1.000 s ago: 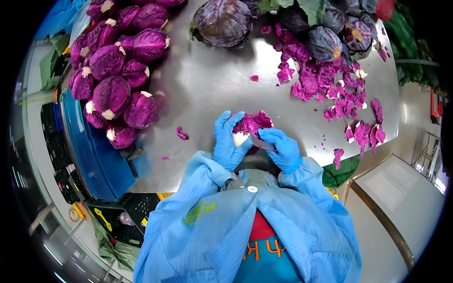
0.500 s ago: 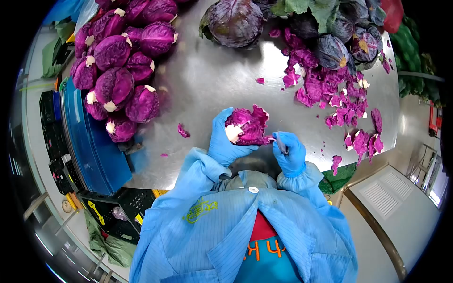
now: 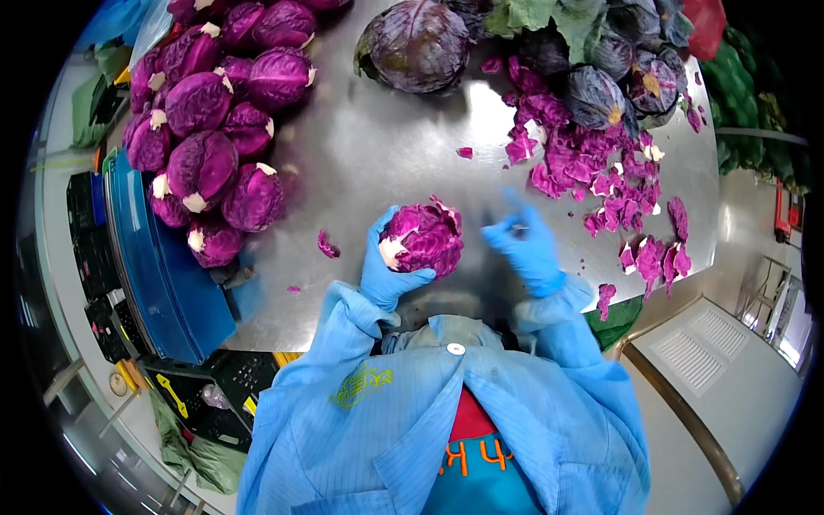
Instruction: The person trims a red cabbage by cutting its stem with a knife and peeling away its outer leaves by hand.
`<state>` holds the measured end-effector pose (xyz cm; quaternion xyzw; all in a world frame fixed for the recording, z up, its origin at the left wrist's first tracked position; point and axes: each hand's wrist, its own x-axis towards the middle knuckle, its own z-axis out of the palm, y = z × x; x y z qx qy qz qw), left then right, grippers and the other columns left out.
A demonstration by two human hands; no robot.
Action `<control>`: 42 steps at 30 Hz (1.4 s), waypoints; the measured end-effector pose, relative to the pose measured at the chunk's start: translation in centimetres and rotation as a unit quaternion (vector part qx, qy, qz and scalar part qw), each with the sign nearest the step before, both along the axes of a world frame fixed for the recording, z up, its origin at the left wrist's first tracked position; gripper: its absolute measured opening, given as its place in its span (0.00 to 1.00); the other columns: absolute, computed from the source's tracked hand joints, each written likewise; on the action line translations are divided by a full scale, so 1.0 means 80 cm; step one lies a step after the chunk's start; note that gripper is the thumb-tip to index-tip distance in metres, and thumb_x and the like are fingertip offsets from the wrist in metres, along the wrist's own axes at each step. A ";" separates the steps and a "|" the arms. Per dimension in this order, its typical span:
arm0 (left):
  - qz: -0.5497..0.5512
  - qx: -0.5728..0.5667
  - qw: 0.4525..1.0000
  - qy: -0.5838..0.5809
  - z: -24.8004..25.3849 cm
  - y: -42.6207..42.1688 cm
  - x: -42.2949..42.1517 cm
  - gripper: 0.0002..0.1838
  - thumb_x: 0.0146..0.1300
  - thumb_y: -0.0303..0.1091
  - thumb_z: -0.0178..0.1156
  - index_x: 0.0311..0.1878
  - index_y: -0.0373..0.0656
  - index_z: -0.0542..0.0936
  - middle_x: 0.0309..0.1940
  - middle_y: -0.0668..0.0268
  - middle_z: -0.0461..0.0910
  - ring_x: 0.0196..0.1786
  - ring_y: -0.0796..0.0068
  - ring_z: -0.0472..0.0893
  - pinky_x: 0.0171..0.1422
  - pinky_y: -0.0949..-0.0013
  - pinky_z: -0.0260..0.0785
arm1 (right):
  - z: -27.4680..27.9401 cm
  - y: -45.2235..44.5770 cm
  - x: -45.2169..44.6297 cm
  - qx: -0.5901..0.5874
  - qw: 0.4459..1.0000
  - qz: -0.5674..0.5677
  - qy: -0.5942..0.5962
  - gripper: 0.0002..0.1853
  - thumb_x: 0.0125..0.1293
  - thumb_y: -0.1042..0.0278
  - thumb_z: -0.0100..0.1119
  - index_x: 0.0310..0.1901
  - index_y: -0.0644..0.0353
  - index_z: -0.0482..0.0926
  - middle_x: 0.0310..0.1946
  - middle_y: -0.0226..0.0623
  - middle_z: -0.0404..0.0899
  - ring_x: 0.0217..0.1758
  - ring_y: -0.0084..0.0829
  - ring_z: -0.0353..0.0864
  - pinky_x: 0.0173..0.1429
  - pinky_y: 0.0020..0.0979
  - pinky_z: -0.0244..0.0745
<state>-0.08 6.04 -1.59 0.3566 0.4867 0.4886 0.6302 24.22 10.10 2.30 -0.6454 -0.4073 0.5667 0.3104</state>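
Purple and crinkled, with a pale patch at the lower left: a cabbage [image 3: 429,240] held just above the near part of the table [image 3: 386,146]. Cupped from the left and from below by the blue-gloved left hand [image 3: 382,270], grip wide around the leaves. Just right of that cabbage, apart from it, the blue-gloved right hand [image 3: 530,251], blurred, grip narrow around a knife [image 3: 518,230] visible only as a small grey sliver. Left of the held cabbage, a loose purple scrap [image 3: 327,245]; beyond the cabbage and slightly right, a smaller scrap [image 3: 464,153]. Farther beyond and to its left, heaped bright cabbages [image 3: 202,167] with pale cut stems. Straight beyond it, near the far side of the table, a large dusky cabbage [image 3: 415,47]. Beyond and to its right, scattered leaf pieces [image 3: 562,159], then more dusky cabbages [image 3: 595,99] with a green leaf [image 3: 582,26] draped over. Well left of the held cabbage, a blue bin [image 3: 163,257]; nearer the body than that cabbage and leftward, a black crate [image 3: 245,375].
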 end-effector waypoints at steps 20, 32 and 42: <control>0.017 -0.102 0.811 -0.576 0.025 0.019 -0.041 0.61 0.43 0.63 0.75 0.76 0.49 0.56 0.73 0.46 0.56 0.74 0.36 0.57 0.64 0.28 0.67 | -0.012 0.006 0.130 0.236 0.845 -0.001 -0.479 0.30 0.65 0.70 0.64 0.69 0.55 0.69 0.51 0.40 0.78 0.54 0.32 0.77 0.58 0.34 0.73; -0.009 -0.165 0.930 -0.327 0.078 0.022 -0.020 0.62 0.37 0.51 0.81 0.74 0.41 0.57 0.70 0.54 0.65 0.71 0.53 0.68 0.75 0.49 0.64 | 0.094 -0.005 -0.099 0.225 0.958 0.154 -0.092 0.35 0.60 0.63 0.71 0.69 0.57 0.68 0.61 0.45 0.73 0.65 0.41 0.71 0.68 0.37 0.68; 0.014 -0.131 0.949 -0.285 0.046 0.030 -0.022 0.60 0.36 0.47 0.82 0.71 0.39 0.58 0.66 0.54 0.69 0.66 0.56 0.73 0.71 0.53 0.70 | 0.075 -0.022 -0.092 0.018 0.990 0.048 0.129 0.30 0.57 0.65 0.75 0.60 0.61 0.74 0.50 0.35 0.78 0.48 0.24 0.77 0.54 0.28 0.75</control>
